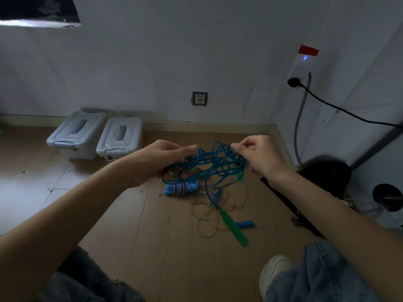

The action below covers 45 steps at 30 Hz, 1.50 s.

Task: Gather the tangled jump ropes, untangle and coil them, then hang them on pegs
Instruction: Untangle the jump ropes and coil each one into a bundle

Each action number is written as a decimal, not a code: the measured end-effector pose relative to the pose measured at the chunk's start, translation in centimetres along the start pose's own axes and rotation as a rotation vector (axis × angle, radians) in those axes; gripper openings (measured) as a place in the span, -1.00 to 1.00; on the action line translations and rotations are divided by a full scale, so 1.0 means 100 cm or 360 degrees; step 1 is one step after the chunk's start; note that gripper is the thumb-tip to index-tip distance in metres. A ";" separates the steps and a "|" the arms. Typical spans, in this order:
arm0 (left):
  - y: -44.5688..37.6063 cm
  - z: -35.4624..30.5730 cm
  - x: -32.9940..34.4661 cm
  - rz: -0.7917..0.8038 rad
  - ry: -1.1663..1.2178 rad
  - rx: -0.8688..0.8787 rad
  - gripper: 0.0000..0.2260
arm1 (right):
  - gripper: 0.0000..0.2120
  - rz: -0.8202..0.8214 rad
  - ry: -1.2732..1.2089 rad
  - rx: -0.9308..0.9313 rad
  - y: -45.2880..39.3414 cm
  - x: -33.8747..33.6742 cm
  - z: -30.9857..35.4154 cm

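Observation:
A tangled blue jump rope (209,162) hangs in a loose knot above the wooden floor. My left hand (157,158) grips its left side and my right hand (259,155) pinches strands at its upper right. One green handle (234,228) dangles below the tangle on a blue strand. Under the tangle lies a blue-handled rope (182,189) with a striped white-and-blue cord wound round it. A thin yellow rope (209,221) lies in loops on the floor, and a loose blue handle (245,224) rests beside it. Something orange and green shows through the tangle, unclear what.
Two grey lidded plastic boxes (76,132) (121,138) stand against the far wall. A wall socket (199,98) is behind the ropes. A black cable (340,110) runs from a wall plate at right. Dark objects (327,173) crowd the right corner. My knees and a white shoe (274,271) are near the bottom.

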<state>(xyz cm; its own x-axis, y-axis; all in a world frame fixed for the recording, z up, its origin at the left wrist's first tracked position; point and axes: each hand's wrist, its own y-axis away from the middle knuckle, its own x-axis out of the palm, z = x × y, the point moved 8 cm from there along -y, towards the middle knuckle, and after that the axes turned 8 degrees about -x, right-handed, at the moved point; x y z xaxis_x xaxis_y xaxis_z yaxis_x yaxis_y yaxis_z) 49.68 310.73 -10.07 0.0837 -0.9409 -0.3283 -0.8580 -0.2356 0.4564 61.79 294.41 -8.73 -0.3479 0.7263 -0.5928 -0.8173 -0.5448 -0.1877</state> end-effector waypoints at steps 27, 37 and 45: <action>0.000 -0.011 0.017 -0.0207 0.0088 0.0047 -0.81 | -0.89 0.0764 0.1029 -0.0590 0.030 0.070 0.028; -0.012 0.014 -0.011 -0.0420 0.0049 -0.0060 -0.78 | -0.86 0.0463 0.0272 -0.0623 0.015 0.031 0.037; -0.015 0.012 -0.016 -0.0617 -0.0769 0.0098 -0.71 | -0.62 0.0287 0.0269 -0.0739 0.008 -0.002 0.048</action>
<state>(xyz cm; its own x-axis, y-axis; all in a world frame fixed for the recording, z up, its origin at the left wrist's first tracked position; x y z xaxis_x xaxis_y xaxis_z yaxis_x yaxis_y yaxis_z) 50.25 312.91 -11.24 0.1687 -0.5695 -0.8045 -0.8400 -0.5101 0.1849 59.03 295.80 -5.01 -0.3540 0.5472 -0.7585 -0.4484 -0.8110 -0.3758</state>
